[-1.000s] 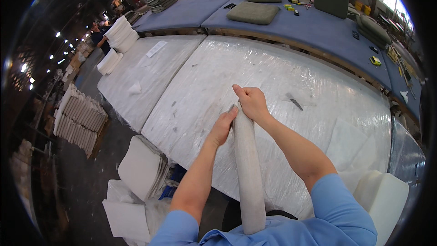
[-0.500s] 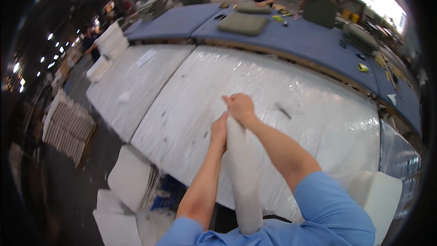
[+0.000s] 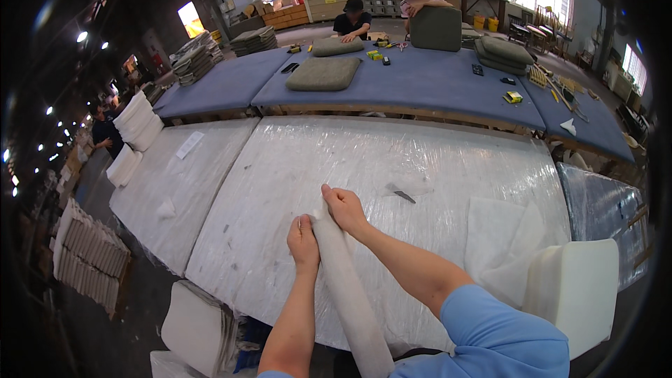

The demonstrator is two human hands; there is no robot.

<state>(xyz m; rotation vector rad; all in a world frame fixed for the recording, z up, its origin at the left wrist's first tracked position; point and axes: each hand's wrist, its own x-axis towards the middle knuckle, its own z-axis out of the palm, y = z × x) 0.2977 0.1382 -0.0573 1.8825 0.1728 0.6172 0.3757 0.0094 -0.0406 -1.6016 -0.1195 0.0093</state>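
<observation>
A long white pad (image 3: pixel 348 294), apparently a cushion with a soft wrap, stands on edge in front of me and runs from my body towards the far side. My left hand (image 3: pixel 304 243) is closed on the left side of its far end, thumb on top. My right hand (image 3: pixel 344 208) grips the same far end from the right, slightly farther out, fingers curled in. Both hands are above a plastic-covered white table (image 3: pixel 245 210). Beyond my right hand lies a small dark, blade-like tool (image 3: pixel 404 197) beside a scrap of thin white material.
White wadding sheets (image 3: pixel 495 227) and stacked white foam pads (image 3: pixel 584 294) lie at the right. More pads (image 3: pixel 192 322) are stacked at lower left. Behind is a blue table (image 3: pixel 420 87) with green cushions (image 3: pixel 323 74); two people are at its far side. Another person stands far left.
My view has tilted up and shifted right, showing more of the far tables and the wadding on the right. Both hands keep their grip on the pad's far end.
</observation>
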